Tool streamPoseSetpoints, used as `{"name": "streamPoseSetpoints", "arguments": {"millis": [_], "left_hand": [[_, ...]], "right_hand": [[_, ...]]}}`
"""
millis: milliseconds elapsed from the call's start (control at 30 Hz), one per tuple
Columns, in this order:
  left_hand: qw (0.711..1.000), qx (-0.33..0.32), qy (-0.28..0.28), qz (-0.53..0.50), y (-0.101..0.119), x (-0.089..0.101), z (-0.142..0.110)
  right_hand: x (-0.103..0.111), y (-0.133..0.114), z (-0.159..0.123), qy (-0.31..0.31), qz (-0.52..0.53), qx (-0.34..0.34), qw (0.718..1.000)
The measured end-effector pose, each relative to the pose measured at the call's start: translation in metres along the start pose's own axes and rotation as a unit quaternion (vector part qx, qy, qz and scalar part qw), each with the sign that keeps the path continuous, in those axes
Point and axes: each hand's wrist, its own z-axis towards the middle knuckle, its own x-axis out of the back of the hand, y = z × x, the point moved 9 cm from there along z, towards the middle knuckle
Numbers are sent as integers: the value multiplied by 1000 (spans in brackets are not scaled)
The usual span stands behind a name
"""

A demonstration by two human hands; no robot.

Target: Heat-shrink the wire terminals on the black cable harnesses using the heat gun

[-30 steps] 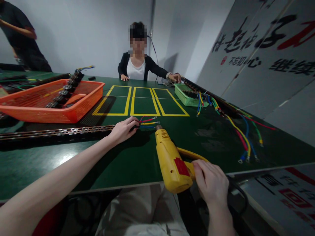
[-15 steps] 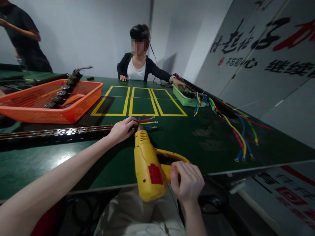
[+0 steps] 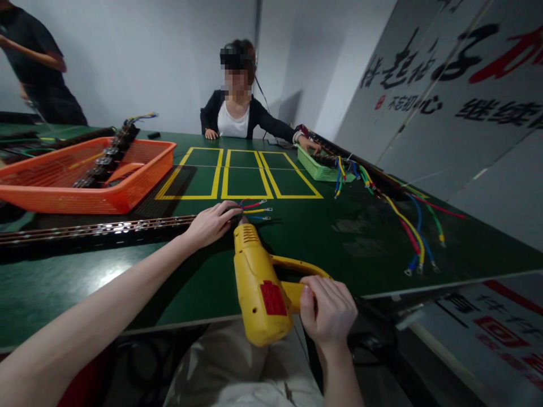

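Note:
My right hand (image 3: 328, 309) is wrapped round the handle of a yellow heat gun (image 3: 258, 280) with a red label. Its nozzle points away from me at the end of a long dark cable harness (image 3: 93, 229) lying across the green table (image 3: 360, 237). My left hand (image 3: 210, 223) is closed on that end of the harness, just left of the nozzle. Short red, yellow and blue wires with ring terminals (image 3: 257, 210) fan out from under my left fingers.
An orange basket (image 3: 89, 175) holding another harness stands at the left. Three yellow-taped rectangles (image 3: 237, 175) mark the table's middle. A green basket (image 3: 318, 167) and loose coloured wires (image 3: 411, 232) lie on the right. One person sits opposite, a hand at the green basket; another stands far left.
My right hand has swung the heat gun leftward, bringing the nozzle up to the harness end by my left fingers. My left hand has stayed put.

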Motion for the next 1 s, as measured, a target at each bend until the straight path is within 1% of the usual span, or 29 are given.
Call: {"name": "streamPoseSetpoints", "arguments": {"millis": [167,300,400,467,533,600,733,900,1000], "left_hand": [[999,7,-18,30,-1,-4,1],[999,1,-23,32,-2,-6,0],[1000,-15,13,20,0,1,-1],[998,-43,44,4,6,7,-2],[995,-80,52,-17,14,11,-2],[992,-110,46,-37,22,11,-3],[988,-140,33,-52,34,10,-3],[977,-214,-9,-4,56,2,-8],[974,-224,-28,17,59,-2,-8]], "right_hand": [[8,19,2,6,-20,2,1000],[13,33,2,9,-45,6,999],[15,38,1,9,-62,8,998],[16,40,1,10,-70,5,997],[16,40,0,11,-75,2,997],[16,40,0,9,-80,2,997],[15,39,1,3,-85,11,996],[16,39,2,8,-88,16,996],[15,36,1,14,-85,16,996]]}}
